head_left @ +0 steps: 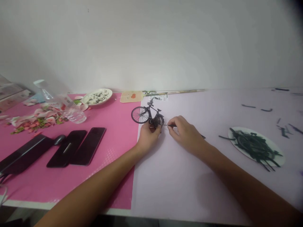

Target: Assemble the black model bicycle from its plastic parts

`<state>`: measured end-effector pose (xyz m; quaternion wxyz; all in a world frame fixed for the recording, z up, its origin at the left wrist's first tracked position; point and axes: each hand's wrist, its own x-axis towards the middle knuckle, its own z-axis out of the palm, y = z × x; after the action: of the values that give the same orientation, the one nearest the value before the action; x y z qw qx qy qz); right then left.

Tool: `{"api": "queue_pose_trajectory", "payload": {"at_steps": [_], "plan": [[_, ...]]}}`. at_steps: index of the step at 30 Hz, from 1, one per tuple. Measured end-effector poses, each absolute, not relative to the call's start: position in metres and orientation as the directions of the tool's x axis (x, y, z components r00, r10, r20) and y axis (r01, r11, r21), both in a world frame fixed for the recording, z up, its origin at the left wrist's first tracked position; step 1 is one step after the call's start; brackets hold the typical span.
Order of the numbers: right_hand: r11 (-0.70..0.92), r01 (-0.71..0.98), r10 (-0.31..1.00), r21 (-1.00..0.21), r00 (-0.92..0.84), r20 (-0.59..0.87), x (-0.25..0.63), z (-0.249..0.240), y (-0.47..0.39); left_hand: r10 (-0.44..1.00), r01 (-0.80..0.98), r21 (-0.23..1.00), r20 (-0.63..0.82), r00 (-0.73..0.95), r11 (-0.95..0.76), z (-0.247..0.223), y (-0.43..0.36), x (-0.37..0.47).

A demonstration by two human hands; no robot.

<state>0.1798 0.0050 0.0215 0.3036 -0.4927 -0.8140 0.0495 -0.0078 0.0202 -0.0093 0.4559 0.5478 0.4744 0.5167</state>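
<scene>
A plain, pale grey wall rises directly behind the desk and spans the whole background, bare but for a tiny dark mark high above the desk's left half. A vivid pink covering lies over the desk's left part, a pale lilac one over its right. Soft, dim light leaves the wall greyer towards the desk's right end. Below the desk's whitish front edge, the space is too dark to read.

Bench Surface Layout

Bench: pink covering left, lilac covering right; pink side: petals, clear bottle, pale plate of fragments, two dark phones; lilac side: oval plate of dark strips, loose pieces.
</scene>
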Motion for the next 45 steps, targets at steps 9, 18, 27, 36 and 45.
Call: {"api": "queue_pose_trajectory", "payload": {"at_steps": [9, 18, 27, 36, 45], "plan": [[0.529, 0.756, 0.821, -0.386, -0.34, 0.46, 0.1797, 0.0239, 0.0041, 0.993, 0.039, 0.992, 0.116, 0.012, -0.117, -0.0075, 0.0205, -0.0086], [0.511, 0.755, 0.835, -0.411, -0.322, 0.447, 0.18, 0.0233, 0.0044, 0.993, 0.041, 0.992, 0.118, 0.021, -0.118, -0.0071, 0.0214, -0.0093], [0.512, 0.748, 0.837, -0.422, -0.324, 0.441, 0.1818, 0.0235, 0.005, 0.996, 0.029, 0.995, 0.09, 0.011, -0.091, -0.003, 0.0203, -0.0091], [0.48, 0.784, 0.853, -0.394, -0.312, 0.419, 0.1806, 0.0269, 0.004, 0.99, 0.048, 0.99, 0.133, 0.045, -0.135, -0.0038, 0.0197, -0.0094], [0.4, 0.846, 0.891, -0.353, -0.27, 0.365, 0.1787, 0.0265, 0.005, 0.985, 0.051, 0.986, 0.158, 0.075, -0.162, -0.009, 0.0181, -0.0083]]}}
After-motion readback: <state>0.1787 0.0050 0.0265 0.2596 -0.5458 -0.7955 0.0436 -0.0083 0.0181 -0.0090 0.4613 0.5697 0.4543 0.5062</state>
